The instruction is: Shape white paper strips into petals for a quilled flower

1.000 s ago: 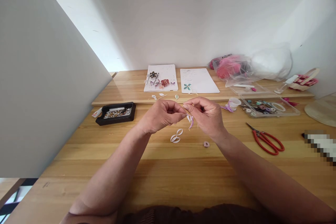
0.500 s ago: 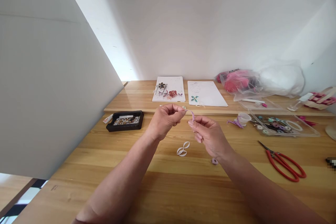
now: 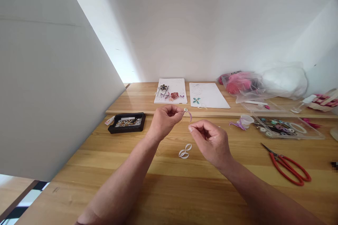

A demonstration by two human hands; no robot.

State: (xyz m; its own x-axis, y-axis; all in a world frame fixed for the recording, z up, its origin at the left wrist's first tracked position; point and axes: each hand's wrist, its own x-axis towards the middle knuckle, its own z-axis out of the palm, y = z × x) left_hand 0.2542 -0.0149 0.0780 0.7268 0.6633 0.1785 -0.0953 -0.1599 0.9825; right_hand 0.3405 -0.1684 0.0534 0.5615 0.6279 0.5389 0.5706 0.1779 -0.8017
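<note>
A short curved purple strip (image 3: pixel 190 116) arches out from the fingertips of my left hand (image 3: pixel 166 121), whose thumb and forefinger are pinched on its upper end. Just below the strip's lower end, my right hand (image 3: pixel 210 142) pinches what looks like a thin golden thread; its exact hold is too fine to see clearly. On the wood below lies a white looped paper-like shape (image 3: pixel 185 151), touched by neither hand.
Red-handled scissors (image 3: pixel 289 167) lie at right, near a clear tray of beads (image 3: pixel 314 135) and a small white cup (image 3: pixel 246 121). A black bead tray (image 3: pixel 144 121) sits left. On the raised ledge are two paper stacks (image 3: pixel 211 95) and plastic bags (image 3: pixel 282 81).
My right fingertips have slid down off the purple strip's lower end, leaving a small gap. The left hand keeps its pinch. The view has shifted slightly.
</note>
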